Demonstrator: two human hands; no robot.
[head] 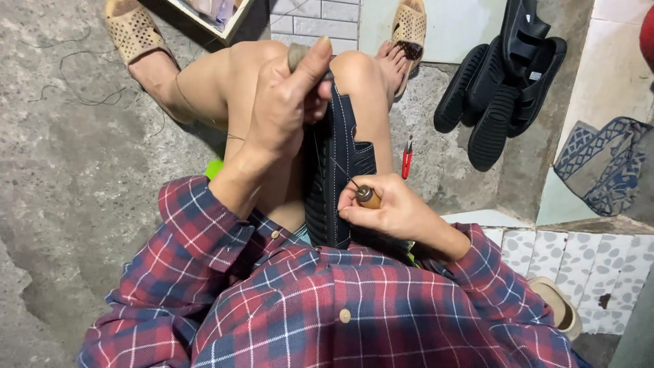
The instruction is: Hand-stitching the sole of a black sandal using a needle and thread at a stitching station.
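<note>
**A:** so where's the dark sandal (pixel 334 170) sitting?

**B:** wedged upright between the bare knees, sole facing the camera. The right hand (pixel 392 211) is fisted around a wooden-handled awl (pixel 366 196), with its needle against the sandal's edge.

**A:** and the left hand (pixel 286 102)?

**B:** raised above the sandal, fingers closed, pinching something small, maybe the thread (pixel 320 146); hard to tell. Red snips (pixel 407 160) lie on the concrete just beside the right knee.
</note>
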